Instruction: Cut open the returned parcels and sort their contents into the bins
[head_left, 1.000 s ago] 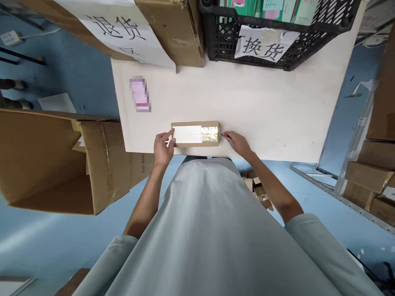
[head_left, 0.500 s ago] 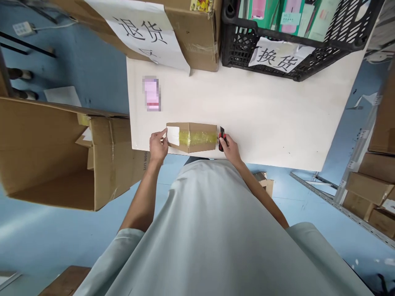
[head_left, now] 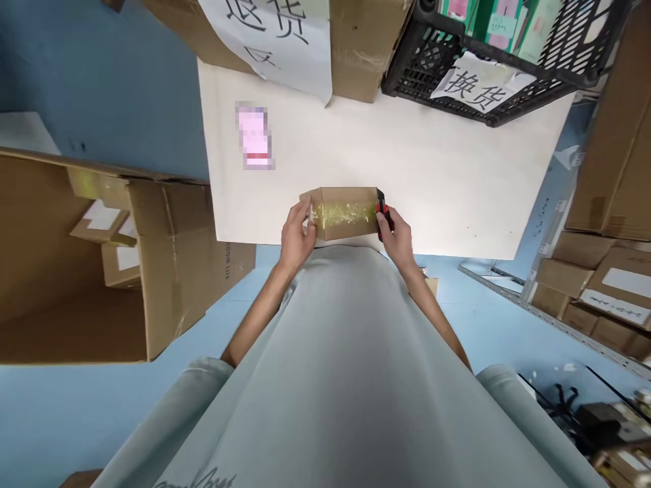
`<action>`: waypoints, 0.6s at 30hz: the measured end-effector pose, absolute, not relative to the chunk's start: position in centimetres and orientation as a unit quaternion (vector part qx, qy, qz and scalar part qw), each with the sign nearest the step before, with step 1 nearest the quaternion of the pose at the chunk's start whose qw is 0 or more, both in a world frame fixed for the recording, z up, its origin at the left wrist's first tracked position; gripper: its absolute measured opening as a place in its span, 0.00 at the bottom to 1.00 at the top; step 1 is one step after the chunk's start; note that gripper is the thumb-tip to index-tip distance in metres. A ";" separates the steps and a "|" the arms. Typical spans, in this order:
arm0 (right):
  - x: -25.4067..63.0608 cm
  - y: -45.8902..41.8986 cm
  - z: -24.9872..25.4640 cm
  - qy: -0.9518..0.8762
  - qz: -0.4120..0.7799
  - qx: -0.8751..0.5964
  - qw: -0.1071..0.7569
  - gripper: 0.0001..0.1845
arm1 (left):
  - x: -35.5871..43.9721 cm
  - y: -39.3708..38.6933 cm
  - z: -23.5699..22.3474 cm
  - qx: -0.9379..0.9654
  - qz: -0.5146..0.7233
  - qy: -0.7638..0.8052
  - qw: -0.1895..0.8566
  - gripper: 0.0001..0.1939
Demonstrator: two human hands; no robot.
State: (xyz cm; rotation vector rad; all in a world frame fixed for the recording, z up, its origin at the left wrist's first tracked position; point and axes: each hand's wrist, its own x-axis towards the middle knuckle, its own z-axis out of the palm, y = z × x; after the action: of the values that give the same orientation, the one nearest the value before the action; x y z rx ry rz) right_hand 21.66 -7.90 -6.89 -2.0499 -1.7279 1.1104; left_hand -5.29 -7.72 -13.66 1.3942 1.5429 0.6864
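Note:
A small cardboard parcel (head_left: 346, 211) with yellowish tape along its side sits at the near edge of the white table (head_left: 432, 176). My left hand (head_left: 298, 234) grips its left end, fingers curled round the corner. My right hand (head_left: 397, 236) presses against its right end while holding a red and black utility knife (head_left: 383, 211) against the box.
A large open cardboard box (head_left: 102, 257) stands on the floor at left. At the table's back are a cardboard box with a paper sign (head_left: 285, 34) and a black plastic crate (head_left: 488, 61) with a sign. A pink blurred item (head_left: 255, 135) lies on the table. Stacked cartons (head_left: 600, 285) are on shelving at right.
The parcel has been turned so the taped side faces up and the white label has gone from view. Both hands have closed in on its ends, and the view has shifted closer.

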 end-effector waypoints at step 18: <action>15.1 -11.0 0.1 -0.561 0.234 -0.793 0.025 0.33 | -7.5 1.1 -11.9 0.594 0.285 0.476 0.582 0.15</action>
State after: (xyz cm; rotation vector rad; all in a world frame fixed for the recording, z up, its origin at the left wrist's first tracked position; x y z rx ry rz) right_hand 15.15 -10.97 0.08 -2.4533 -1.7350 0.7244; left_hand -7.51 1.14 -11.86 1.3875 1.1119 0.6650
